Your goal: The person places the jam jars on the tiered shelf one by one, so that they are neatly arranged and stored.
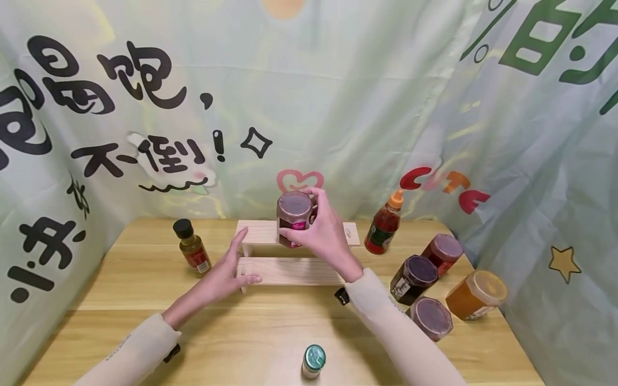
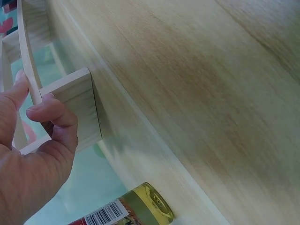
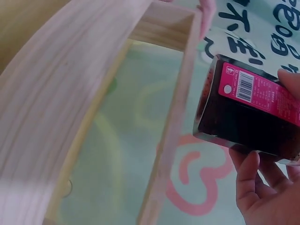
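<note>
My right hand (image 1: 311,228) grips a dark jam jar (image 1: 293,219) with a brown lid and a pink label, held upright just above the upper step of a two-step wooden rack (image 1: 289,271). The right wrist view shows the jar (image 3: 253,112) clear of the rack's plank (image 3: 70,103), with my fingers (image 3: 253,187) curled under it. My left hand (image 1: 241,257) holds the rack's left end, the index finger on the upper step and the thumb on the lower one. In the left wrist view my fingers (image 2: 51,112) pinch the rack's side support (image 2: 77,105).
The wooden table (image 1: 270,332) carries a small black-capped bottle (image 1: 192,246) at left, an orange-capped sauce bottle (image 1: 383,225), three dark jars (image 1: 414,276), an amber jar (image 1: 475,295) at right, and a green-lidded little jar (image 1: 314,360) near me. A printed cloth hangs behind.
</note>
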### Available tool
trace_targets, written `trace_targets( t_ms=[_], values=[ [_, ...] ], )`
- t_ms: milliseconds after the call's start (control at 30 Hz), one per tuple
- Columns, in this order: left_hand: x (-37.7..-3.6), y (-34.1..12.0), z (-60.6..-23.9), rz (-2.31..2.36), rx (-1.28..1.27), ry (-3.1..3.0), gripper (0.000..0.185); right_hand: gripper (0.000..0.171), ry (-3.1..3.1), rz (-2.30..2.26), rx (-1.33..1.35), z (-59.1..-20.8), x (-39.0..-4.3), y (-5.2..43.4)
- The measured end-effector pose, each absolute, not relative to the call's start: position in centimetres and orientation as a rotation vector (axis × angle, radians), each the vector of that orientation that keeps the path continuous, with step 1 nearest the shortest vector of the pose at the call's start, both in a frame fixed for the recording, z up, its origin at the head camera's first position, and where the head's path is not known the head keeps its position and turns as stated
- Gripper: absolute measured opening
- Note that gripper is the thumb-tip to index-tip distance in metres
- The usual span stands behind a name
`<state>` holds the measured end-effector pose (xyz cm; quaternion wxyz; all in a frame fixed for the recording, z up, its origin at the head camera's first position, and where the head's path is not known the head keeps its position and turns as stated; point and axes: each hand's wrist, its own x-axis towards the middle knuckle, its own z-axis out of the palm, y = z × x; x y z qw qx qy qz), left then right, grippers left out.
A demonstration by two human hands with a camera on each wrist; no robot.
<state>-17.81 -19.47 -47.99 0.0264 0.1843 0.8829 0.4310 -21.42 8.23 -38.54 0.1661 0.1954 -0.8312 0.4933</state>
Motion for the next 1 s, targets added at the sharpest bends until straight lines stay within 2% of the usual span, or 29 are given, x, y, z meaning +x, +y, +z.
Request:
trace_targets(
  t_ms=[467,1000],
  values=[
    [-17.8,-19.5,-48.3,1.375,0.583,2.709,0.122,0.103,-2.411,1.314,0.541,-39.4,-22.9,4.4],
    [-18.0,-19.6,-48.3,1.372,0.563,2.697,0.123,0.105,-2.406,1.161,0.523,-40.0,-23.6,2.5]
  ],
)
